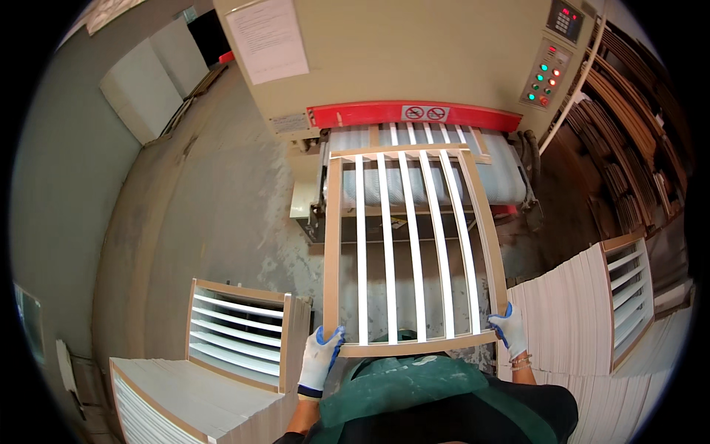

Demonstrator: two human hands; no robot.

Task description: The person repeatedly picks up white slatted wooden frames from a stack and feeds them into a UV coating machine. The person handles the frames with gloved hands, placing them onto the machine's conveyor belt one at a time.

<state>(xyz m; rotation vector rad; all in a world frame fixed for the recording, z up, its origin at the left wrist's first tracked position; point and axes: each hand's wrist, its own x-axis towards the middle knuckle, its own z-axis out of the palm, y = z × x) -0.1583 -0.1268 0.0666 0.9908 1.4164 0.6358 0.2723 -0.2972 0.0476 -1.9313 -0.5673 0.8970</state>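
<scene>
I hold a slatted frame [333,244] with a tan border and several white bars running lengthwise. My left hand [320,355], in a white glove with blue fingertips, is closed on its near left corner. The near right corner is gripped by my right hand [510,329], gloved the same way. The frame's far end lies over a machine's pale conveyor belt [436,189]. Beyond it, another slatted frame [425,135] rests on the belt, its far part hidden under the machine's red guard bar [355,116].
A big beige machine [414,52] with a lit control panel [546,74] stands ahead. Stacked slatted frames [240,329] sit at my left, and more frame stacks [566,311] at my right. Brown boards [625,111] fill a rack at far right. White panels [144,89] lean on the left wall.
</scene>
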